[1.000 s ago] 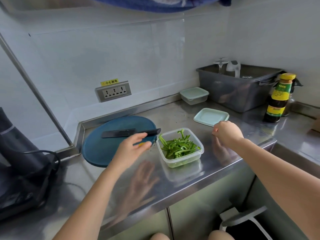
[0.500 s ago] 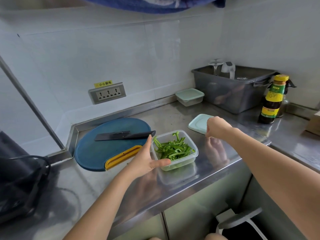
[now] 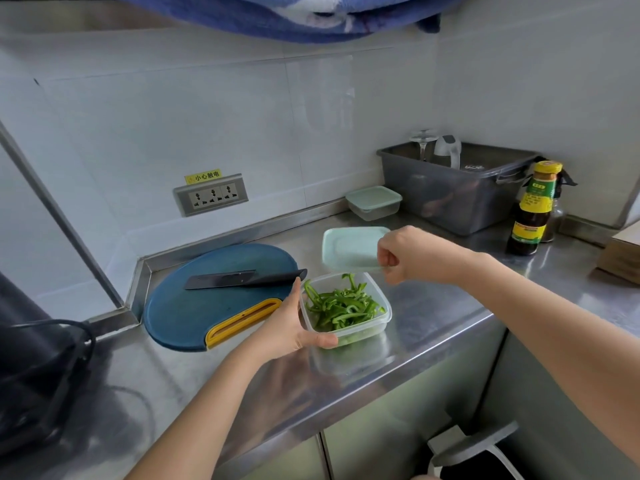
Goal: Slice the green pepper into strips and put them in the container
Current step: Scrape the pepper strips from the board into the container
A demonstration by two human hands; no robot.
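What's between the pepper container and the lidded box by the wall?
Head view: between pepper container and lidded box lies the pale green lid, near edge pinched by the right hand.

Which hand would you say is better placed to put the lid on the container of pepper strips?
Right. The right hand pinches the lid just behind the container; the left hand is busy steadying the container's side.
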